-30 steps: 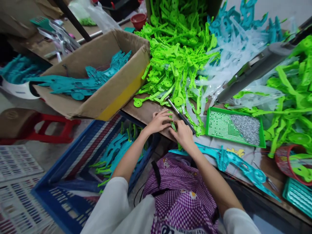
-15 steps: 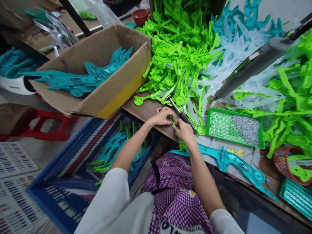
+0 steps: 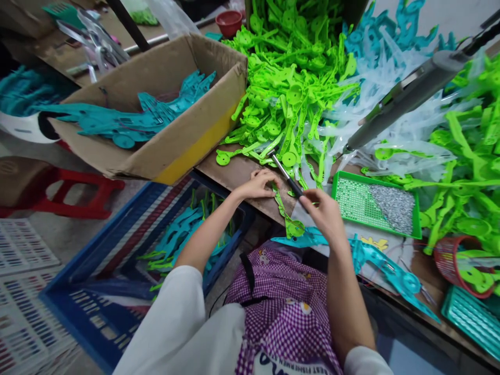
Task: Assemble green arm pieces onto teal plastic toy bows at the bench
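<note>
My left hand [image 3: 261, 184] is closed at the table's front edge, fingertips pinching the far end of a long green plastic part [image 3: 282, 207]. The part's round end overhangs toward my lap, above a blue plastic piece [image 3: 304, 238]. My right hand [image 3: 323, 212] has its fingers closed round the black handle of a small hammer [image 3: 287, 177]. The hammer's metal head points away from me, beside the heap of green plastic parts [image 3: 291, 99]. Right of that hand stands a green perforated tray [image 3: 351, 200] with many small metal pieces in one end.
A cardboard box [image 3: 191, 120] of blue pieces stands at the left. Below it is a blue crate [image 3: 97, 291] holding blue and green parts. A grey power screwdriver [image 3: 406, 99] hangs at the right, above clear plastic pieces. A red basket [image 3: 447, 263] sits at the right edge.
My right hand has left the green part, moved right and closed on the hammer's handle. The left hand stays at the same spot on the part.
</note>
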Available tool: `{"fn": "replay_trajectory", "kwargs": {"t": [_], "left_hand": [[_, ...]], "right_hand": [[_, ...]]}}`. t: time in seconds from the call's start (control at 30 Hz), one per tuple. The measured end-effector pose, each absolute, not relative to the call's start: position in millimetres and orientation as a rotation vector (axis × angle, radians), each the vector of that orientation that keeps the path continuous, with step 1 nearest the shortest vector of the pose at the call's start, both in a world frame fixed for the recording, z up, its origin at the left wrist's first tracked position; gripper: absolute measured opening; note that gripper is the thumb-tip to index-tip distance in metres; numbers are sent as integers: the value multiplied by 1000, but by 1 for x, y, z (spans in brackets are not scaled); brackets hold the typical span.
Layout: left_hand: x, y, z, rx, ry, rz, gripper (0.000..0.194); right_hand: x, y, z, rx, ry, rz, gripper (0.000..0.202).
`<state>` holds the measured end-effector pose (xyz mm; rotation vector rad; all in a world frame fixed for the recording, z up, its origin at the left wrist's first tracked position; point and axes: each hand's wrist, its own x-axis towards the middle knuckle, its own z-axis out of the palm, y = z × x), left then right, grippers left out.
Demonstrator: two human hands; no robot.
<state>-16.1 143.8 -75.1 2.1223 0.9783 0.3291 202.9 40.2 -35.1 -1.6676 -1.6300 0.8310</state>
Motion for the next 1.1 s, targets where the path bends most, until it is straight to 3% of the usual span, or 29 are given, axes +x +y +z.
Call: {"fn": "replay_trajectory", "kwargs": {"t": [0.2, 0.37, 0.53, 0.77, 0.9, 1.1], "left_hand": [[-21, 148, -80, 2096, 756, 469, 25], [-27, 140, -94, 1755, 965, 960, 19], [-37, 112, -103, 1550, 1154, 1062, 21], [-19, 72, -96, 1510, 1289, 1054, 16], [-11, 53, -92, 1453, 1336, 1083, 15], [0, 31, -69, 1202, 1216, 1048, 25]], "right_hand": [[239, 61, -41, -1978, -1835, 307, 34], [236, 86, -56, -2172, -1979, 57, 42], [238, 101, -51, -2262, -2018, 267, 30], [220, 95, -46, -2416, -2025, 260, 37], [229, 97, -50, -2237, -1962, 287, 35], [244, 51, -41, -1773, -1459, 623, 35]]}}
